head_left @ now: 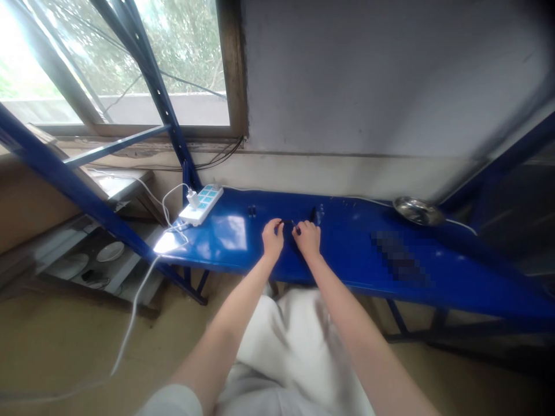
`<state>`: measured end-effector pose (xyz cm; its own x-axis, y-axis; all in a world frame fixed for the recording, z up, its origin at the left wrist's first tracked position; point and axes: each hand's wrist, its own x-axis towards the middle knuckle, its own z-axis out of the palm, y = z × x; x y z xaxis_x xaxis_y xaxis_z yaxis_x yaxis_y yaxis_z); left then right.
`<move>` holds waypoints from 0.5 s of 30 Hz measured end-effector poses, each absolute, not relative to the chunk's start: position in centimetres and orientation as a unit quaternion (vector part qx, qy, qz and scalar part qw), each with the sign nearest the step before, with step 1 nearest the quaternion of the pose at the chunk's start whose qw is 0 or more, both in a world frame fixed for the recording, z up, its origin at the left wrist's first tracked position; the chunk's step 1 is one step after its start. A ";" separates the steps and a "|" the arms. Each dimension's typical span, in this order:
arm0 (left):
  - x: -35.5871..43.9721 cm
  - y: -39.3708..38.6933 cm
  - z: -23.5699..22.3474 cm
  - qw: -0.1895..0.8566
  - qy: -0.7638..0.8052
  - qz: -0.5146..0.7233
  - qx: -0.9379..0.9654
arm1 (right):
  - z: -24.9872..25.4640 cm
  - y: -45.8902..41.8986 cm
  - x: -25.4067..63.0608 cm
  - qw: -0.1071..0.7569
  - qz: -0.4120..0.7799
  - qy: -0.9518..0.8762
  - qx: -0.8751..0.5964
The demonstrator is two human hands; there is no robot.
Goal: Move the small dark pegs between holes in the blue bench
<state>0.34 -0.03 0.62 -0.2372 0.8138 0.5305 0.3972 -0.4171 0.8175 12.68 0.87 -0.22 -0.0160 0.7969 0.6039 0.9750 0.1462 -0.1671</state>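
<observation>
Over the middle of a blue table (342,254), my left hand (273,238) pinches a small dark, slim piece (287,222) by its left end. My right hand (308,236) is closed at the other side of this piece, its fingers round something small and dark that I cannot make out. Just behind my right hand lie a black item (313,215) and some small clear pieces (319,214). To the left, beyond my left hand, two small black pieces (252,211) stand side by side.
A white power strip (202,204) with a plugged-in charger sits at the table's left end, its cord hanging down. A shiny metal dish (417,211) is at the back right. A blurred-out dark item (399,258) lies right. Blue posts (147,69) rise at left.
</observation>
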 end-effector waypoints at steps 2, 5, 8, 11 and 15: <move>0.3 -0.1 0.7 0.162 0.508 0.598 0.599 | -0.3 0.9 12.7 0.293 -0.156 -0.699 -0.633; 0.4 -0.2 0.6 0.140 0.482 0.584 0.637 | -0.3 0.8 12.7 0.289 -0.161 -0.703 -0.629; 0.5 -0.3 0.4 0.123 0.448 0.550 0.694 | -0.2 0.8 12.7 0.291 -0.156 -0.703 -0.630; 0.6 -0.3 0.1 0.127 0.442 0.519 0.720 | -0.2 0.8 12.7 0.294 -0.139 -0.703 -0.633; 0.5 -0.2 0.1 0.147 0.457 0.516 0.709 | -0.1 0.8 12.7 0.304 -0.125 -0.709 -0.624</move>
<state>0.52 -0.16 0.08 0.0495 0.7999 0.5980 0.4963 -0.5393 0.6803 12.72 0.81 -0.09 -0.0363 0.8084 0.5875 0.9607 0.1902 -0.2023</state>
